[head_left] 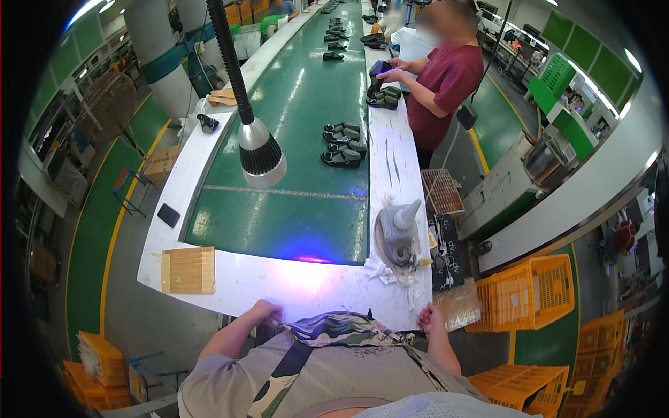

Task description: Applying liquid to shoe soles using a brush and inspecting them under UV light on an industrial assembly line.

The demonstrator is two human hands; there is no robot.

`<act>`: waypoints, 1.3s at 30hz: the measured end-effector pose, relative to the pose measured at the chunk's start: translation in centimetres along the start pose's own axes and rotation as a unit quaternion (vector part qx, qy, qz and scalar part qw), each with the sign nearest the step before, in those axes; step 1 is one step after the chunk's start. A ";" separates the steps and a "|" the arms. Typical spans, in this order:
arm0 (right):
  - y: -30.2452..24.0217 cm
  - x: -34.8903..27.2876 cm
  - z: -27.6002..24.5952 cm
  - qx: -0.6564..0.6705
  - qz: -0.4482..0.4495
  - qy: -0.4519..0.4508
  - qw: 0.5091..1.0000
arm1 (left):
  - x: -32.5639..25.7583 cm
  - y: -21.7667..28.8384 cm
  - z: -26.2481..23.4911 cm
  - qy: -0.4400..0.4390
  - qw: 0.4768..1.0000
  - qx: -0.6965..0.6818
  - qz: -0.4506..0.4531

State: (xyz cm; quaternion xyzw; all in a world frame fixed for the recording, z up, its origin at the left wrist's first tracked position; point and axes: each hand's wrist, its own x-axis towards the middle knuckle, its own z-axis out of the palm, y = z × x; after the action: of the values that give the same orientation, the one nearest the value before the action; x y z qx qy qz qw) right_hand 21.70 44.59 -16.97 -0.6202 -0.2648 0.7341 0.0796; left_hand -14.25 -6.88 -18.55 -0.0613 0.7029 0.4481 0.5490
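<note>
My left hand is closed at the near edge of the white table, beside the camouflage apron at my waist. Whether its curled fingers hold anything is hidden. At the table's near right corner, my right hand is curled closed, with nothing visible in it. A flat piece of brown cardboard lies on the table to the left, and a dark phone lies beyond it. Nearest my right hand are crumpled white tissues and a translucent squeeze bottle with a pointed nozzle.
Black sandals sit on the green conveyor belt, several more farther along. A lamp hangs over it. At the right side, a person in a maroon shirt handles a dark shoe. Orange crates stand on the right.
</note>
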 end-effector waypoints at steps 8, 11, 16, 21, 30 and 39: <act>0.1 0.2 -0.3 -0.001 -0.002 -0.015 1.000 | -0.7 0.7 0.3 0.004 1.000 0.026 0.001; 0.2 0.1 -0.2 0.001 -0.004 -0.009 1.000 | -1.0 1.0 0.3 -0.001 0.999 0.031 -0.008; 0.1 0.0 -0.2 0.002 -0.011 -0.005 1.000 | -1.1 1.6 0.4 -0.001 0.999 0.037 -0.011; 0.0 0.4 0.1 -0.010 -0.003 0.001 1.000 | -1.7 1.6 0.3 0.002 0.999 0.028 -0.023; 0.3 0.6 -0.5 -0.012 -0.002 0.020 1.000 | -2.6 2.1 0.6 -0.008 0.999 0.019 -0.035; -0.4 -0.5 0.6 -0.013 -0.001 0.037 0.999 | -2.9 2.2 0.6 -0.001 0.999 0.014 -0.031</act>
State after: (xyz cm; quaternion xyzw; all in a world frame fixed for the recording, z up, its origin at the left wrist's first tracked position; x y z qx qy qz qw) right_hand 21.16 44.51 -16.28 -0.6475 -0.2721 0.7071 0.0818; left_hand -13.94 -6.32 -14.94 -0.0751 0.7064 0.4209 0.5641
